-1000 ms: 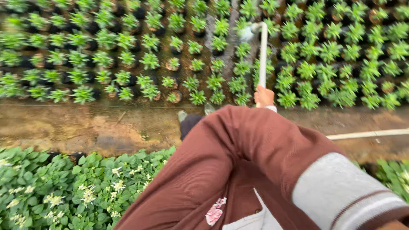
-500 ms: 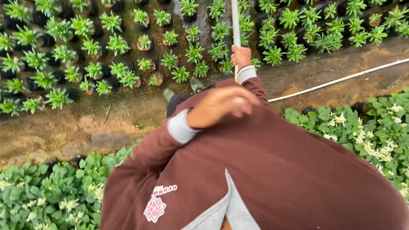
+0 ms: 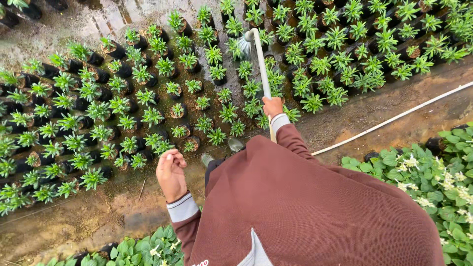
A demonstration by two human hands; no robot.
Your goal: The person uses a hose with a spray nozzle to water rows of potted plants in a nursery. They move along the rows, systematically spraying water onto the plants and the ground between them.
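Observation:
My right hand [image 3: 272, 106] grips a long pale watering wand [image 3: 260, 61] that reaches out over rows of small green seedlings [image 3: 148, 98] in black bags. Water sprays from the wand's curved head [image 3: 248, 39] onto the plants beneath it. My left hand [image 3: 171, 173] is raised at my side with the fingers curled in; nothing shows in it. Both arms wear maroon sleeves with grey cuffs, and my maroon top [image 3: 315, 212] fills the lower middle of the view.
A wet dirt path [image 3: 88, 216] runs between the seedling bed and a bed of broad-leaved plants with white flowers [image 3: 433, 172]. A white hose [image 3: 394, 118] lies across the path at the right. My shoes [image 3: 235, 145] stand on the path.
My left hand has swung from in front of my chest out to the left side. The wand and my right hand have moved right and further over the seedlings as the view turned.

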